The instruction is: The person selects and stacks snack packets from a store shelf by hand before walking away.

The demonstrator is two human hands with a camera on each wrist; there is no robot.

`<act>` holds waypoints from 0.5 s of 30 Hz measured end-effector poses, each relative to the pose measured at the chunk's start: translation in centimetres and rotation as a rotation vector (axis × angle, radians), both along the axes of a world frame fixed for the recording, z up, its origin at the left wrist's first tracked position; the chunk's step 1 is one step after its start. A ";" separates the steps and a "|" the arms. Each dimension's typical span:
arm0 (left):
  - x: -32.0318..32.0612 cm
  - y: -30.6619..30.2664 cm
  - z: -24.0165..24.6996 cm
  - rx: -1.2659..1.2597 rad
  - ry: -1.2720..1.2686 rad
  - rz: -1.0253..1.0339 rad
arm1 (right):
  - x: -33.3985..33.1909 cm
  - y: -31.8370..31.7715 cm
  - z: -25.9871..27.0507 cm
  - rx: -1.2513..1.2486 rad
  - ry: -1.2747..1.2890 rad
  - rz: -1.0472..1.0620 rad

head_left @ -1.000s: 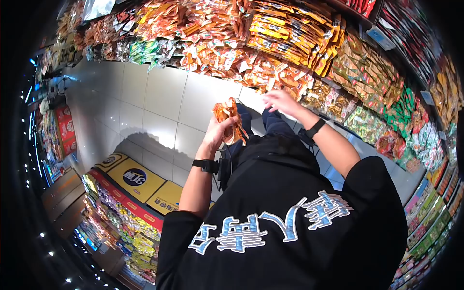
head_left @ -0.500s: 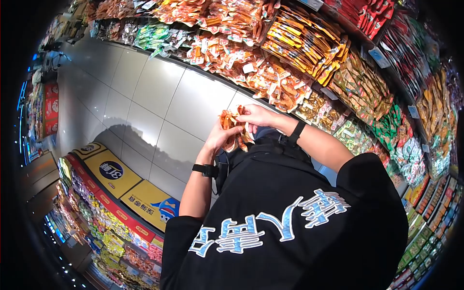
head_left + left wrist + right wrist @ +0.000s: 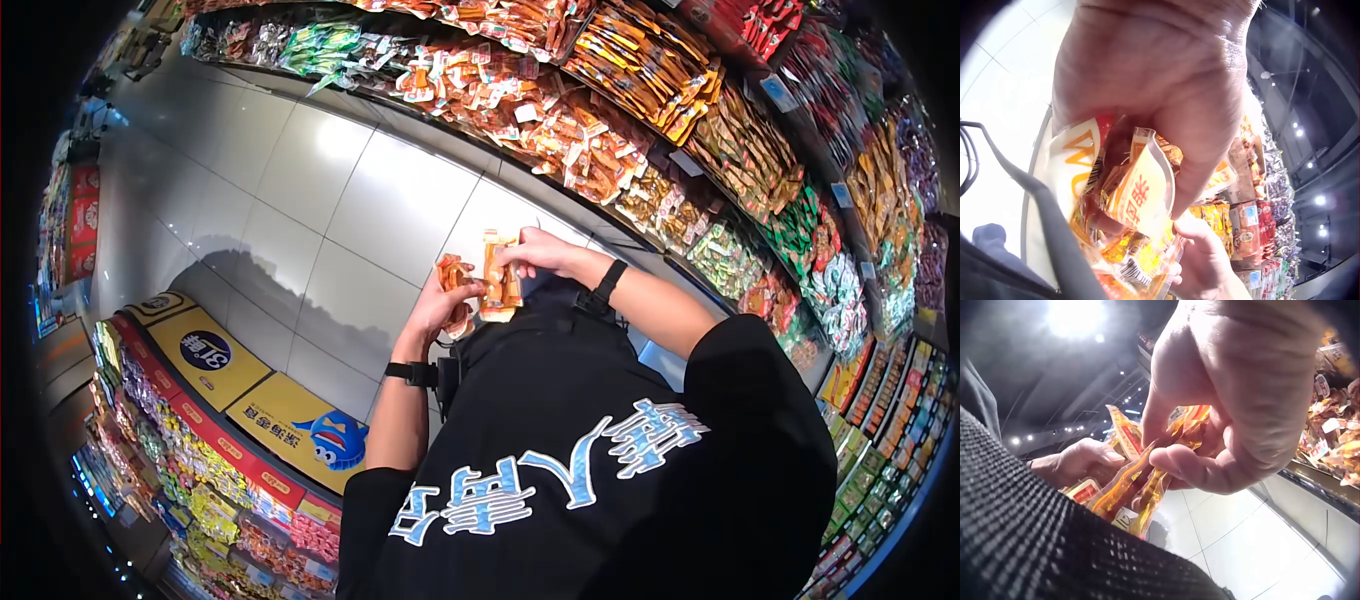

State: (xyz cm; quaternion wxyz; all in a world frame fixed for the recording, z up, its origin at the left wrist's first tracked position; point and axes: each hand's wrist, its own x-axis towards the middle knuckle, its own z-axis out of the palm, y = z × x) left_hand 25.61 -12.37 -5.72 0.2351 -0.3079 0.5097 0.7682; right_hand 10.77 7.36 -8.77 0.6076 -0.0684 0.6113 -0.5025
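Note:
My left hand (image 3: 432, 308) grips a bunch of orange snack packets (image 3: 456, 272) in front of my waist. In the left wrist view, clear-edged wrappers with red lettering (image 3: 1138, 194) stick out from under its palm. Beside the bunch, a flatter orange and cream snack packet (image 3: 499, 295) stands lengthwise between both hands. My right hand (image 3: 545, 252) pinches it along its upper right side, and the left thumb reaches its left edge. Seen from the right wrist, thumb and forefinger of the right hand (image 3: 1229, 419) hold the edges of shiny orange wrappers (image 3: 1125, 490).
A long curved shelf heaped with orange snack packets (image 3: 580, 140) runs along the far side. Yellow-orange packets (image 3: 640, 70) fill the bin above. Pale floor tiles (image 3: 390, 200) lie ahead. At the left stands a candy display with a yellow panel (image 3: 280, 420).
My right hand came back from near the shelf to the left hand and now pinches a packet there. That packet has been spread apart from the bunch. The view has turned slightly.

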 end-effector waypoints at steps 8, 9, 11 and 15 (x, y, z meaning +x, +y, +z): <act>2.3 -2.9 0.0 -0.065 -0.067 0.112 | -4.6 10.2 -8.3 0.054 -0.147 -0.934; 2.2 -3.0 0.0 -0.074 -0.080 0.128 | -6.1 11.9 -10.4 0.072 -0.165 -1.015; 1.6 -3.0 0.0 -0.081 -0.111 0.150 | -8.7 14.5 -13.1 0.017 -0.229 -1.232; -0.5 -2.0 0.4 -0.130 -0.185 0.135 | -13.2 15.8 -17.1 -0.118 -0.240 -1.646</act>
